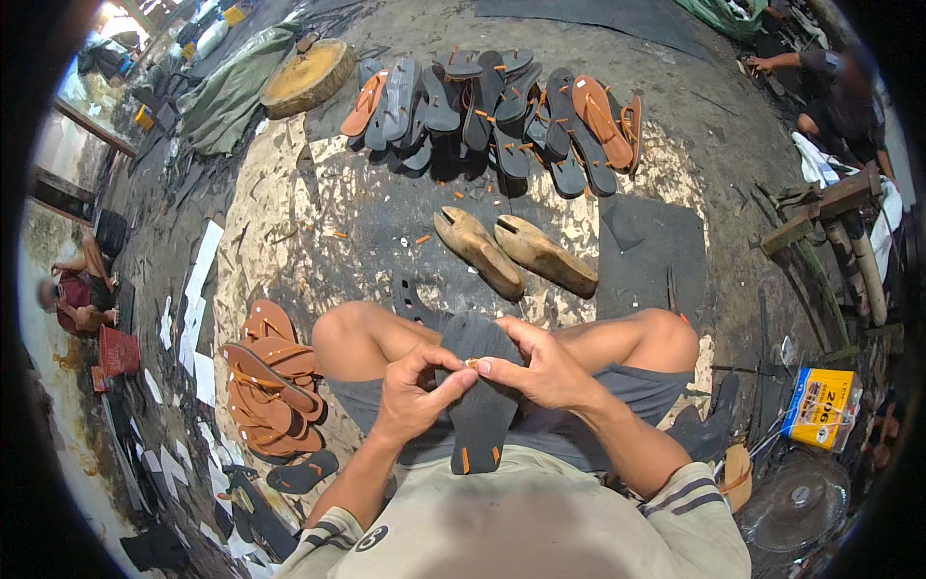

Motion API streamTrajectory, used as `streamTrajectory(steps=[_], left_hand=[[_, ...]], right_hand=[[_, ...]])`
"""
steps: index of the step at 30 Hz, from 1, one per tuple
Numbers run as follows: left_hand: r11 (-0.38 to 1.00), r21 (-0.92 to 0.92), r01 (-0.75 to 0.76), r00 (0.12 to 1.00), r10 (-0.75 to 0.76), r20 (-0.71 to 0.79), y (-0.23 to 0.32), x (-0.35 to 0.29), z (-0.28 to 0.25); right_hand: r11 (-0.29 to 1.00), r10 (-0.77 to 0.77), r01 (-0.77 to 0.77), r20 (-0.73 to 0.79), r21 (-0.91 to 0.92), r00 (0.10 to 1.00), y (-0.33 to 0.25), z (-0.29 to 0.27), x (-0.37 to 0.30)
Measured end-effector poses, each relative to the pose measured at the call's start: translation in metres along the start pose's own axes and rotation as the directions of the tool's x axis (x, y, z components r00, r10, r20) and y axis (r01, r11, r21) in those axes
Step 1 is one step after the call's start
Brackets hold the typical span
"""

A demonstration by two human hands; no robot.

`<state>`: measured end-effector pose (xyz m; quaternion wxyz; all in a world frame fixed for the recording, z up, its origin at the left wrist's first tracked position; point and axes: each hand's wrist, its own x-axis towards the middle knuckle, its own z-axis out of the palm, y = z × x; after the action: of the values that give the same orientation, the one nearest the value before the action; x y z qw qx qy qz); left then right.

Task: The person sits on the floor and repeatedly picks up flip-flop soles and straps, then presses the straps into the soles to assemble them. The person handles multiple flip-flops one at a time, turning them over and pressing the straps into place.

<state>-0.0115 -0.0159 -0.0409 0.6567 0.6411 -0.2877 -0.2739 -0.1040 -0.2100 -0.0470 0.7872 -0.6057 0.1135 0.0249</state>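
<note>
A dark sandal sole (479,425) lies upright across my lap between my hands, its wider end away from me. Two orange strap tabs show near its narrow end. My left hand (422,388) is closed, thumb and forefinger pinching a small orange strap end (471,363) at the sole's middle. From the other side, my right hand (542,369) grips the sole's edge, its thumb pressed by the same strap end and its fingers partly hidden behind the sole. Beyond my crossed legs rest two wooden shoe lasts (477,253).
Dark and brown sandals (482,111) stand in a row ahead. Brown sandals (275,381) are piled by my left knee. A round wooden block (309,79) sits far left. At right are a wooden stand (830,212), a yellow-blue box (820,410) and a fan (796,502). Other people sit at both sides.
</note>
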Motion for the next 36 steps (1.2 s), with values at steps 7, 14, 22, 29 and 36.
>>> streamTrajectory(steps=[7, 14, 22, 29, 36], left_hand=[[0.975, -0.112, 0.191, 0.971, -0.204, -0.126, 0.009, 0.025, 0.015], [0.610, 0.790, -0.055, 0.998, 0.015, 0.058, 0.001, 0.029, 0.018], [0.893, -0.429, 0.135, 0.952, -0.237, -0.193, -0.003, 0.044, -0.038], [0.980, -0.199, -0.005, 0.888, -0.087, -0.451, -0.003, 0.075, -0.062], [0.788, 0.615, 0.005, 0.818, 0.351, -0.456, -0.005, 0.077, -0.054]], right_hand=[[0.996, -0.088, 0.086, -0.165, -0.021, 0.982, -0.004, 0.002, 0.016], [0.999, -0.050, 0.049, -0.205, -0.007, 0.978, -0.009, -0.063, 0.083], [0.399, 0.118, -0.370, -0.353, -0.839, 0.928, 0.064, -0.175, 0.096], [0.983, -0.179, 0.167, -0.183, -0.075, 0.967, -0.006, -0.063, 0.027], [0.969, -0.167, 0.094, -0.322, -0.230, 0.932, -0.044, 0.036, -0.013]])
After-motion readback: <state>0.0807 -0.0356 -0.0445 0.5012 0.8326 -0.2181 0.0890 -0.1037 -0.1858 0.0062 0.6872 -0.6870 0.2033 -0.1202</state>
